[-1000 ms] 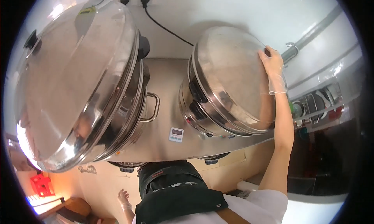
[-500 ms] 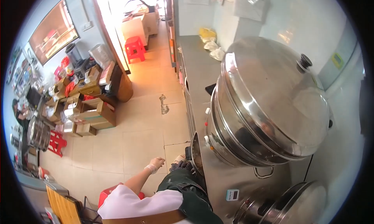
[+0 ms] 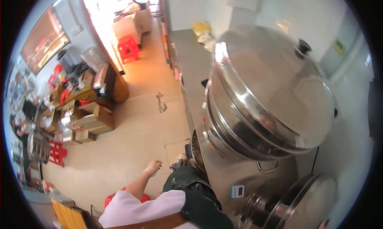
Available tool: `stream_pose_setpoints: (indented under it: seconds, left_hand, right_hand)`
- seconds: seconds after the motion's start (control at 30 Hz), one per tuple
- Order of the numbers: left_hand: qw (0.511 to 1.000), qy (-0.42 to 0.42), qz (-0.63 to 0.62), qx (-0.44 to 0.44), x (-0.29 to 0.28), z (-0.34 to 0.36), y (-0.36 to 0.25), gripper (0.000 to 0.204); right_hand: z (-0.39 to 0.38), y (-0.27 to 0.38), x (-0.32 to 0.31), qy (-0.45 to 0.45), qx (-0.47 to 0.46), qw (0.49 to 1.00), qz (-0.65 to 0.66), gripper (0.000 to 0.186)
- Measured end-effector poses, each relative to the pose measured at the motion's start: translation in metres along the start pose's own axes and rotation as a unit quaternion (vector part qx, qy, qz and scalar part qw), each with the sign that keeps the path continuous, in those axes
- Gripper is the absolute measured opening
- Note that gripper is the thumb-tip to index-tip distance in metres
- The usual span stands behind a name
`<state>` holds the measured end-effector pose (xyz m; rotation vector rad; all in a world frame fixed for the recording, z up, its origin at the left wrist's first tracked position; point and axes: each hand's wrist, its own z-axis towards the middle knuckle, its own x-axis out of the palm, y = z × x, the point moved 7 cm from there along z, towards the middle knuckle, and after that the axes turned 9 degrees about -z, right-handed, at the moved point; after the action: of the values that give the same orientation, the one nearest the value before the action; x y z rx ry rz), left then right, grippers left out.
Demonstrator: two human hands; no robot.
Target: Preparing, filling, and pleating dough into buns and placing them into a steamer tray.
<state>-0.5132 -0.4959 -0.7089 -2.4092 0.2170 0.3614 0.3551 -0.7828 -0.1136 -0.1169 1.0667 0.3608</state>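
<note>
Hanging over the tiled floor (image 3: 139,137), the left hand (image 3: 154,165) was gloved, loosely curled and free of any load. The right hand (image 3: 324,224) showed only a few fingers at the lower edge, beside the smaller pot's lid (image 3: 315,201); whether it gripped there, I could not tell. The smaller pot (image 3: 253,211) stood on the metal desk (image 3: 221,177), at the picture's lower right and partly cut off. Its axis ran in view from the base at the left to the lid at the right, while the lid's rim made an oval, longer from lower left to upper right. A small timer (image 3: 237,191) lay near it, and a larger lidded steamer (image 3: 275,89) stood beyond.
</note>
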Motion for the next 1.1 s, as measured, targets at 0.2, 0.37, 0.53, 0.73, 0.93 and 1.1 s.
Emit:
stream_pose_setpoints:
  seconds: [0.2, 0.37, 0.53, 0.73, 0.93, 1.1]
  left_hand:
    - [0.992, 0.087, -0.087, 0.000, 0.122, 0.073, -0.058, 0.030]
    - [0.996, 0.057, -0.066, -0.021, 0.156, 0.062, -0.087, 0.026]
    - [0.995, 0.096, 0.007, -0.020, 0.227, 0.064, -0.084, 0.030]
    - [0.993, 0.094, 0.057, -0.043, 0.251, 0.106, -0.047, 0.033]
    - [0.993, 0.087, 0.062, -0.046, 0.281, 0.115, -0.056, 0.032]
    - [0.993, 0.096, 0.051, -0.035, 0.298, 0.123, -0.076, 0.033]
  right_hand:
    - [0.048, 0.035, 0.085, 0.057, -0.047, 0.996, 0.059, 0.054]
    - [0.111, 0.037, 0.104, 0.039, -0.026, 0.995, 0.087, 0.052]
    - [0.151, -0.007, 0.098, 0.024, 0.060, 0.986, 0.157, 0.049]
    - [0.182, -0.047, 0.126, 0.058, 0.121, 0.961, 0.242, 0.050]
    - [0.201, -0.068, 0.141, 0.065, 0.109, 0.956, 0.265, 0.054]
    - [0.208, -0.086, 0.140, 0.064, 0.106, 0.955, 0.271, 0.056]
